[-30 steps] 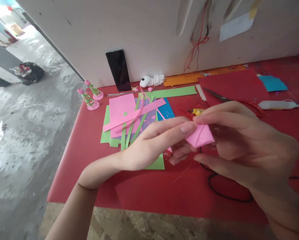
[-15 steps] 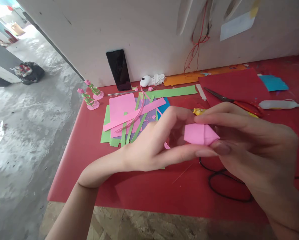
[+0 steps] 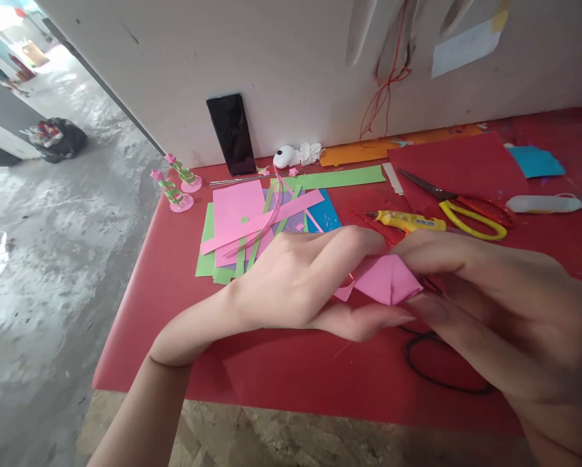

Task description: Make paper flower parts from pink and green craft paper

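Observation:
A small folded piece of pink paper (image 3: 387,280) is pinched between both hands above the red table. My left hand (image 3: 305,282) comes from the left, its thumb below and its bent index finger above the fold. From the right, my right hand (image 3: 495,305) grips the pointed end between thumb and fingers. Beside the left fingers a flat pink paper end (image 3: 345,290) shows; whether it joins the fold I cannot tell. Behind the hands lie a yellow glue gun (image 3: 410,220) and scissors (image 3: 470,217) with red and yellow handles.
Pink, green and purple paper sheets and strips (image 3: 237,207) pile up left of centre. A dark phone (image 3: 231,133) leans on the white wall. Two small paper flowers (image 3: 174,191) stand at the left edge. A glue bottle (image 3: 546,203) and black cord (image 3: 446,383) lie right.
The folded pink paper has turned between my fingers and moved slightly lower, showing another face. Both hands have dropped a little, uncovering more of the glue gun and scissors.

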`<state>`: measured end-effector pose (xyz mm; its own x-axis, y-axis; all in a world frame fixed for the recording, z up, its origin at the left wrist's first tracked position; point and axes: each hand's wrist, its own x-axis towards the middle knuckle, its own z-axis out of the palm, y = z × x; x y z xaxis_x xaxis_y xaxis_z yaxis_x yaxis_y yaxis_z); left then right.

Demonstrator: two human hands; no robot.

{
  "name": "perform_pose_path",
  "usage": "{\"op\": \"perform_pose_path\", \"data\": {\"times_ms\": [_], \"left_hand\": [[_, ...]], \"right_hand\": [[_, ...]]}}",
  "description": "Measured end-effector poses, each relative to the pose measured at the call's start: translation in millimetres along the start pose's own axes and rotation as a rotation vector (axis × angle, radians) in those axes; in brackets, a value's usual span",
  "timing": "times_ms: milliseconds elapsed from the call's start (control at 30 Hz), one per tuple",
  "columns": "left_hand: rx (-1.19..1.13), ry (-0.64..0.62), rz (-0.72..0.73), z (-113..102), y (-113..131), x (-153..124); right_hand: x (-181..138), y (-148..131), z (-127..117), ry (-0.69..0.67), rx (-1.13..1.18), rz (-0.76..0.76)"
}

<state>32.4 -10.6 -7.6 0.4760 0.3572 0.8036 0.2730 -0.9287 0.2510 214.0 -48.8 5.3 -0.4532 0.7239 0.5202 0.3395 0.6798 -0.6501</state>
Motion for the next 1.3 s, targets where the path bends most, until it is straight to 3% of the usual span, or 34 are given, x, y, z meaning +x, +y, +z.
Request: {"op": "perform_pose_path", "data": {"times_ms": [367, 533, 667, 800, 933, 1033, 1300], "left_hand": [[0.054, -0.141, 0.066, -6, 3, 0], [0.127, -0.187, 0.082, -10, 4, 1], [0.151, -0.194, 0.119, -11, 4, 1], [0.173, -0.159, 0.163, -10, 3, 2], [0.049, -0.135, 0.09, -9, 2, 4], [-0.101, -0.173, 0.022, -11, 2, 6], [-0.321, -0.273, -0.066, -20, 2, 7]], "right_hand": [[-1, -7, -4, 0.019, -0.198, 0.009], [-3, -10, -5, 0.009, -0.18, 0.039], [-1, -9, -2, 0.017, -0.055, 0.116], [-1, -5, 2, -0.01, 0.191, 0.287], [-2, -3, 4, -0.042, 0.403, 0.409], [-2, -3, 2, -0.027, 0.356, 0.358], [-2, -3, -3, 0.043, -0.086, 0.057]]}}
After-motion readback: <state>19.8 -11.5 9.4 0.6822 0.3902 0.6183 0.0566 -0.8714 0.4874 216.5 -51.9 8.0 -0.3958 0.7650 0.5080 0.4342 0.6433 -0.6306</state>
